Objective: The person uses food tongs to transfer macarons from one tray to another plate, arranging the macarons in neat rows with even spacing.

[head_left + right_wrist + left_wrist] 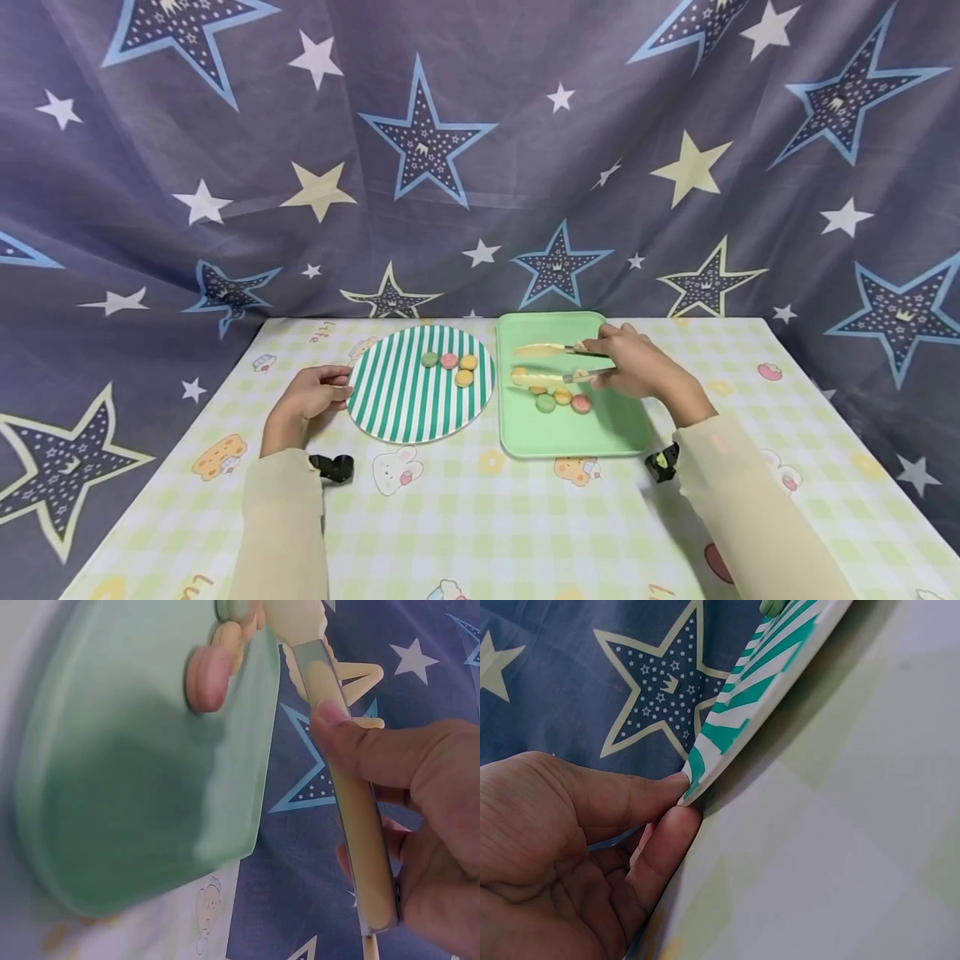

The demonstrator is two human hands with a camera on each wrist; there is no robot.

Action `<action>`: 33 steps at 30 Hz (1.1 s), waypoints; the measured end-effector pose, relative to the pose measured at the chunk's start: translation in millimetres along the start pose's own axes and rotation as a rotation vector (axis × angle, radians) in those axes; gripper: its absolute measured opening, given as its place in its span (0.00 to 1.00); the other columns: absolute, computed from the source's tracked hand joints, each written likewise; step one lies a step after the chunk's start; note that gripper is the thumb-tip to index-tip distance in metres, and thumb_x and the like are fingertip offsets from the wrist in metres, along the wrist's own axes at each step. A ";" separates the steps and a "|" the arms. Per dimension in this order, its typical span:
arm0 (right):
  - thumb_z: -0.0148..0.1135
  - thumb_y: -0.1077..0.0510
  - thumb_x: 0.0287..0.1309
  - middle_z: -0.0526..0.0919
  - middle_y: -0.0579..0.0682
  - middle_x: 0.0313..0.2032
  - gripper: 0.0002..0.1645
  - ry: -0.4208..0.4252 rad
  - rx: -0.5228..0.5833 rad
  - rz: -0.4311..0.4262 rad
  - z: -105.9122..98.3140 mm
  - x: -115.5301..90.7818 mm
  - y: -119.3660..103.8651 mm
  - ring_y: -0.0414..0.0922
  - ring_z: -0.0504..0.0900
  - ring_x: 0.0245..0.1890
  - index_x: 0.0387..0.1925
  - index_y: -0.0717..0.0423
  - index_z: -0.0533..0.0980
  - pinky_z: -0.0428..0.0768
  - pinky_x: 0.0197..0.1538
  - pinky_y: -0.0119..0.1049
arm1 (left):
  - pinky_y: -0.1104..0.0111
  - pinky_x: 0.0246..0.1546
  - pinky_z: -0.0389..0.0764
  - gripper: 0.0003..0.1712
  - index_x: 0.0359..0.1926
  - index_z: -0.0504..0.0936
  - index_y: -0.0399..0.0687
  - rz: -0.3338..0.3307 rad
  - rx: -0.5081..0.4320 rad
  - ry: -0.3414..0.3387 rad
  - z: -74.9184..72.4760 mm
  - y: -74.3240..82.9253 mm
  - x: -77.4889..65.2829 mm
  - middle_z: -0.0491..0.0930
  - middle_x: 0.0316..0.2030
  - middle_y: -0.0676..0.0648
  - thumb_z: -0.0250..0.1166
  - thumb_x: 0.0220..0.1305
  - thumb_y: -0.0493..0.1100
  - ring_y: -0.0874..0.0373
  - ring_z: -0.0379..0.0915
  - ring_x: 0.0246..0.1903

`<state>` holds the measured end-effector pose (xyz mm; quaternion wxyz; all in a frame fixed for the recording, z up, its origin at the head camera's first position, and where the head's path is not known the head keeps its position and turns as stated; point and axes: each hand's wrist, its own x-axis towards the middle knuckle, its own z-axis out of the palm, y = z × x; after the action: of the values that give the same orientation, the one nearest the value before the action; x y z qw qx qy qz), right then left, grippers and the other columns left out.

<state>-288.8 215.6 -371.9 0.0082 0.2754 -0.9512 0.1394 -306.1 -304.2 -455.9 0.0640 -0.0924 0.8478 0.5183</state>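
Note:
My left hand (309,396) pinches the left rim of a green-and-white striped plate (390,392) between thumb and fingers; the left wrist view shows the grip closely. On the plate's right half sit several small macarons, green (429,359), pink (448,361) and yellow (464,378). My right hand (633,360) holds a pair of tongs (360,847) with metal handles and cream tips. The tongs' arms stand spread above a green tray (570,437). More macarons lie there, green (545,403), yellow (562,397) and pink (581,404); the lower arm partly hides some.
Plate and tray stand side by side at the table's far edge, nearly touching. A checked, cartoon-printed cloth (450,533) covers the table. Behind it hangs a dark star-patterned curtain (480,208). A small black device (332,468) sits at the left wrist, another (663,462) at the right.

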 end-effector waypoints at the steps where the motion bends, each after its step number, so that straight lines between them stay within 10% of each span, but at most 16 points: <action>1: 0.78 0.57 0.55 0.74 0.47 0.38 0.37 0.000 -0.008 0.001 -0.9 1.4 -0.2 0.49 0.64 0.35 0.66 0.59 0.77 0.62 0.36 0.40 | 0.67 0.40 0.88 0.30 0.71 0.69 0.31 -0.001 0.003 0.001 0.5 -0.1 0.1 0.72 0.57 0.33 0.63 0.71 0.31 0.55 0.79 0.40; 33: 0.75 0.59 0.59 0.75 0.54 0.42 0.36 -0.107 -0.009 -0.004 -4.5 21.5 21.2 0.51 0.69 0.41 0.67 0.64 0.74 0.70 0.40 0.43 | 0.68 0.40 0.87 0.29 0.72 0.69 0.32 0.006 0.026 0.012 2.6 -0.7 -1.5 0.72 0.59 0.32 0.62 0.73 0.31 0.54 0.80 0.42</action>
<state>-318.4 222.8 -371.2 -0.0413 0.2843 -0.9503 0.1203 -304.5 -302.0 -457.3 0.0585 -0.0923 0.8551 0.5068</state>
